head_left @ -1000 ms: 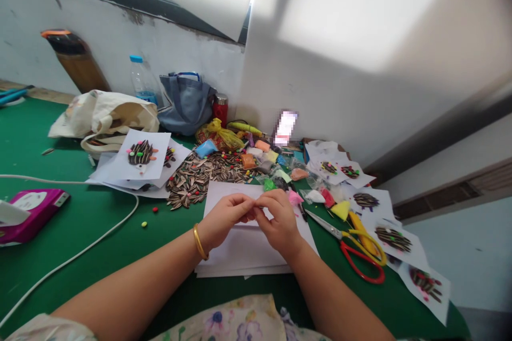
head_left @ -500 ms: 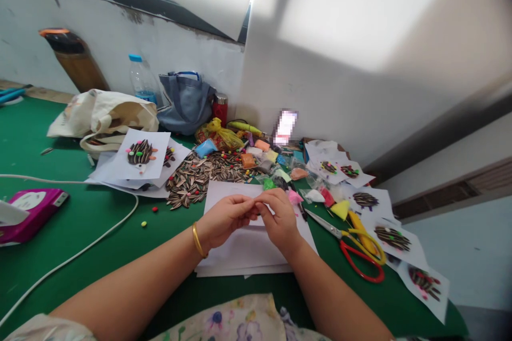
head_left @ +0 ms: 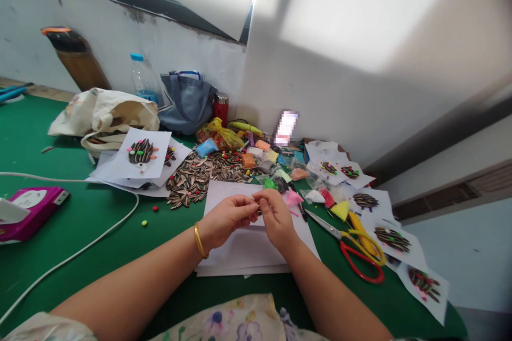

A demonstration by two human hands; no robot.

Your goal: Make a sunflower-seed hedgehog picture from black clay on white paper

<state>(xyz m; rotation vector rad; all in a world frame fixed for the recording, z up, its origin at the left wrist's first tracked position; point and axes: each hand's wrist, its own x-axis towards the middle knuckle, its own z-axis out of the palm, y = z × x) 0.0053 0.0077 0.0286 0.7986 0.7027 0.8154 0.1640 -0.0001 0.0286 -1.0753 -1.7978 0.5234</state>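
Note:
My left hand (head_left: 234, 217) and my right hand (head_left: 276, 219) meet above a stack of white paper (head_left: 232, 256). The fingertips of both are pinched together and touching. Whatever lies between them is too small and too covered to make out. Just beyond the paper spreads a heap of striped sunflower seeds (head_left: 188, 181), mixed with small coloured beads. Packets of coloured modelling clay lie past my right hand, among them a pink lump (head_left: 294, 198) and a green one (head_left: 269, 184). A pair of scissors (head_left: 352, 245) with red and yellow handles rests to the right.
Finished seed pictures on paper lie at left (head_left: 141, 152) and along the right edge (head_left: 392, 238). A white cable (head_left: 96, 242) crosses the green table by a magenta box (head_left: 30, 218). Bags (head_left: 186, 101), a water bottle (head_left: 142, 80) and a phone (head_left: 286, 128) stand along the wall.
The fingers have shifted slightly against each other, the right fingertips curling a little more. Both hands stay pinched together over the paper; the objects around them lie as before.

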